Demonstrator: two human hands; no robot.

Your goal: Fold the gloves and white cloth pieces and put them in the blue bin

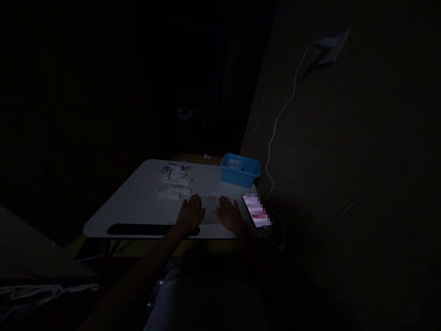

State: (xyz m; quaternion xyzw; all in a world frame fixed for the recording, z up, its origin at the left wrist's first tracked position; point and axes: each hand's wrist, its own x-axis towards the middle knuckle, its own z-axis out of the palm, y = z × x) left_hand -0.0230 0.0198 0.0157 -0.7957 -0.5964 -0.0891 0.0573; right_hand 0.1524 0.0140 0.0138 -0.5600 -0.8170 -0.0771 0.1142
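The room is very dark. My left hand (pixel 190 213) lies flat, palm down, fingers stretched out, on a small white table (pixel 138 202). My right hand (pixel 228 214) rests the same way a little to its right, holding nothing. Between and under the two hands there seems to be a thin clear sheet or bag (pixel 211 204), hard to make out. A lit phone (pixel 257 210) lies just right of my right hand at the table's edge.
A blue plastic tub (pixel 240 170) stands at the table's far right corner. Several pale, crumpled items (pixel 175 181) lie mid-table. A dark strip (pixel 141 229) runs along the near edge. A white cable (pixel 280 115) hangs down the right wall to the phone.
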